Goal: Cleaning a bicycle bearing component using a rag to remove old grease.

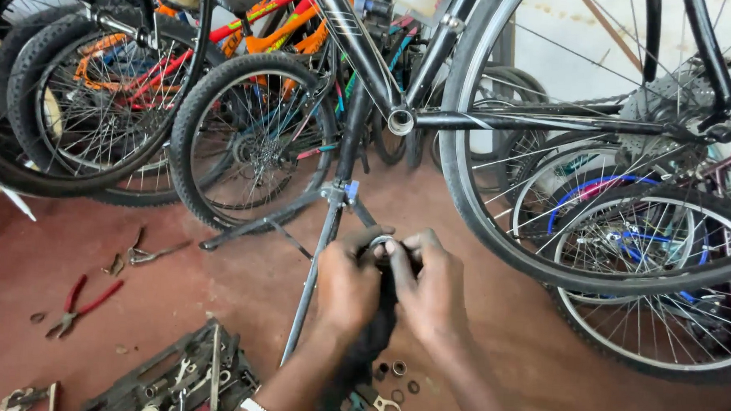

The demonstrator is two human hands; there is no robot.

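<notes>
Right now, from the head view, I see both hands meeting in the middle of the scene, low and near. My left hand (348, 279) and my right hand (432, 287) are pressed close together, thumbs and fingertips closed on a small metal ring (379, 242) that sits between them at their far edge. Beneath the ring a dark rag (370, 343) hangs down between the palms toward the floor; both hands seem to clasp it too, though I cannot tell which one bears most of it.

What matters in space is that the ring lies straight ahead of the knuckles, held up off the floor, its opening facing roughly up toward me. Neither hand is clearly nearer; the left thumb curls over its left side, the right forefinger lies across its right side.

Just beyond the hands a repair stand (333, 204) spreads its legs on the red floor (539, 349), carrying a black bicycle frame (370, 60) whose open bottom bracket shell (401, 121) is far above the ring and slightly right.

Near the wrists, loose small rings and washers (399, 369) lie on the floor beside a flat spanner (384, 407). To the left are a dark tool tray (173, 377) and red-handled pliers (83, 303), well apart from the hands
</notes>
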